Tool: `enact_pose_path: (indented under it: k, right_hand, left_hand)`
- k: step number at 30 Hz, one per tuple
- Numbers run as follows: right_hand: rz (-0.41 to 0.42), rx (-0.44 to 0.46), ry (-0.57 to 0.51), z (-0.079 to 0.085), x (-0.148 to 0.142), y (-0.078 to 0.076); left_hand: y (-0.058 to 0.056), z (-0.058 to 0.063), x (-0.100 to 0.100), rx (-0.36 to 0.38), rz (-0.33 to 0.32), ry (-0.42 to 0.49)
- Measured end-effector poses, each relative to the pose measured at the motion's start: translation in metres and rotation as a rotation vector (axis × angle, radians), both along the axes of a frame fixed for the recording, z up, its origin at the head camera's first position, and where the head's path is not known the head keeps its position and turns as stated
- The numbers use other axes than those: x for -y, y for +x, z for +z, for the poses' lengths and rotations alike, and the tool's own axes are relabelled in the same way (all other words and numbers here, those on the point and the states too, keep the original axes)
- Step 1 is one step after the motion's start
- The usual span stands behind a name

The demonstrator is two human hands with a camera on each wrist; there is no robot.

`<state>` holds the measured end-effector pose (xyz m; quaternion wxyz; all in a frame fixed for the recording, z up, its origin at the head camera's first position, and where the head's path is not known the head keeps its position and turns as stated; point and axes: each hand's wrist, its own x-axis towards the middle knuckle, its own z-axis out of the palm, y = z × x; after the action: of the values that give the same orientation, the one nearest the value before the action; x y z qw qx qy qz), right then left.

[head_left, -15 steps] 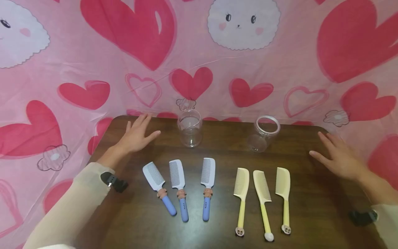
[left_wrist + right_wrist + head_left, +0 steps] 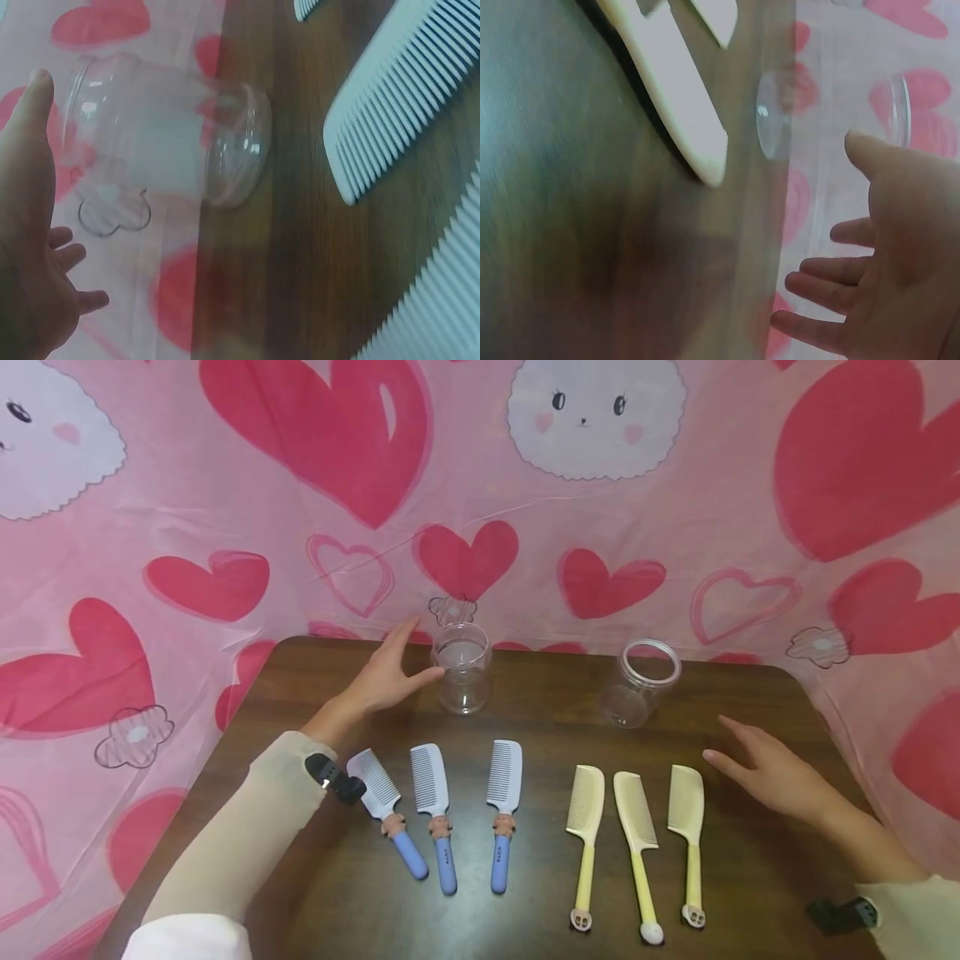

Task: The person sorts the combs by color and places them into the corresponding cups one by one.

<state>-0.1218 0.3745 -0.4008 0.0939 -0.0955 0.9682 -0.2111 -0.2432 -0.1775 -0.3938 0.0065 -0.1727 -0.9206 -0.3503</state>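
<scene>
Two clear jars stand toward the back of the wooden table. My left hand (image 2: 386,675) is beside the left jar (image 2: 463,681), its thumb tip overlapping the jar's edge in the head view; the left wrist view shows the fingers spread and nothing held. To the right of the right jar (image 2: 628,700), my right hand (image 2: 768,768) hovers with loosely extended fingers, also holding nothing. Three blue combs (image 2: 430,785) lie in front of the left jar, with small figures where handle meets head. Three yellow combs (image 2: 637,814) lie in front of the right jar.
The dark wooden table (image 2: 540,860) ends at the back against a pink cloth (image 2: 495,560) printed with hearts and white faces. Black straps with small devices sit at both sleeve cuffs.
My left hand has moved right, up to the left jar. The right hand has moved left and a little nearer to me, toward the right jar. Jars and combs lie as before.
</scene>
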Motion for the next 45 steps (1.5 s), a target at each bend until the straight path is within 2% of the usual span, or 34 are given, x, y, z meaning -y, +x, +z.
enact_pose_path:
  k: [12, 18, 25, 29, 36, 45]
  right_hand:
    - [-0.046, -0.013, 0.058, -0.024, 0.03, 0.009]
    - [-0.047, -0.018, 0.062, -0.035, 0.037, 0.012]
    - [-0.1, 0.012, 0.098, -0.041, 0.044, 0.014]
    - [-0.113, 0.013, 0.103, -0.044, 0.046, 0.014]
    - [-0.146, 0.023, 0.009, -0.049, 0.043, 0.011]
    - [-0.191, 0.15, -0.224, -0.045, 0.034, 0.007]
  left_hand:
    - [-0.018, -0.014, -0.037, 0.012, -0.031, 0.241]
    - [-0.018, -0.022, -0.047, 0.022, 0.006, 0.288]
    - [-0.019, -0.028, -0.054, 0.003, 0.036, 0.381]
    - [-0.019, -0.03, -0.057, 0.011, 0.052, 0.401]
    - [-0.018, -0.032, -0.057, 0.026, 0.064, 0.413]
    - [-0.019, -0.034, -0.058, 0.029, 0.03, 0.438]
